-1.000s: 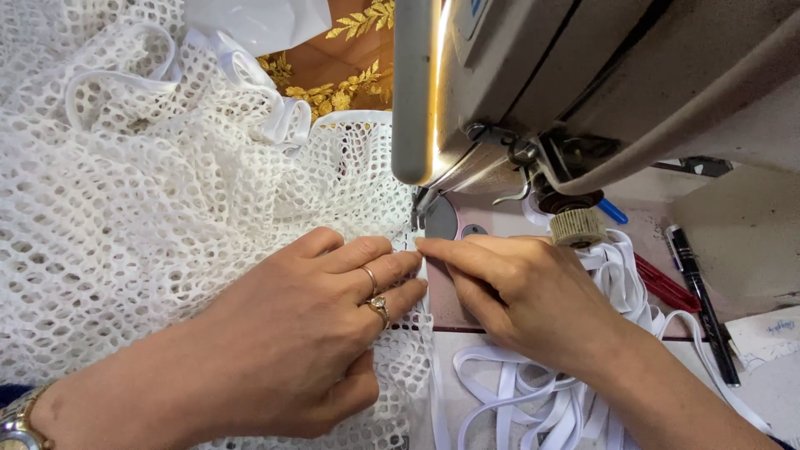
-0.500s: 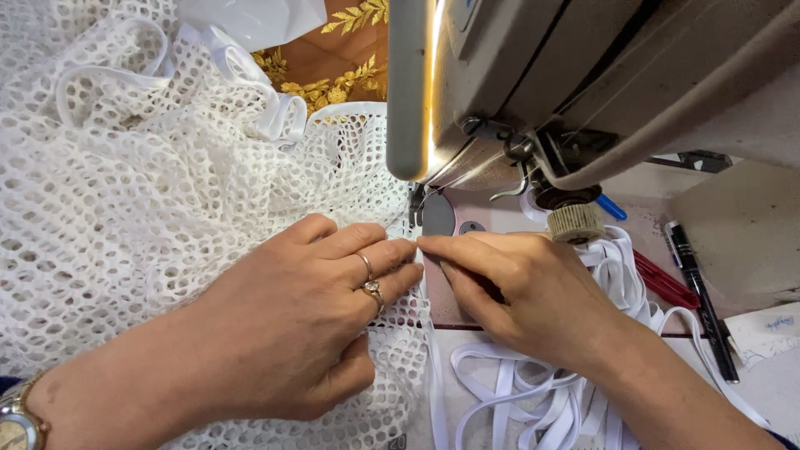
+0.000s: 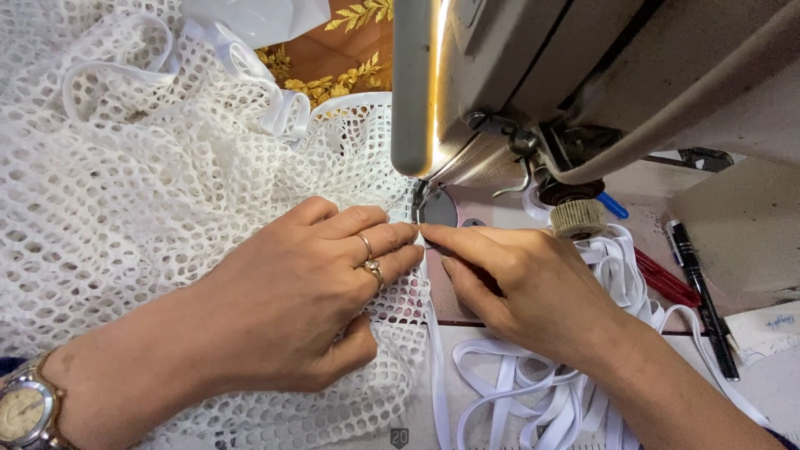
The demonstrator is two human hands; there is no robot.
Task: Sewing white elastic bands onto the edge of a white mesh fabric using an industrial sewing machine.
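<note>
Left hand (image 3: 292,308): fingers flat, pressed together on mesh (image 3: 125,192). Right hand (image 3: 517,283): fingertips pinching mesh edge and tape (image 3: 508,392) just before presser foot (image 3: 419,200). Risk: fingertips near needle; edge slipping sideways.

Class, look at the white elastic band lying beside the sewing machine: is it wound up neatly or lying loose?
Loose. The white elastic band sprawls in tangled loops on the table, partly under the right hand; no spool shows.
</note>
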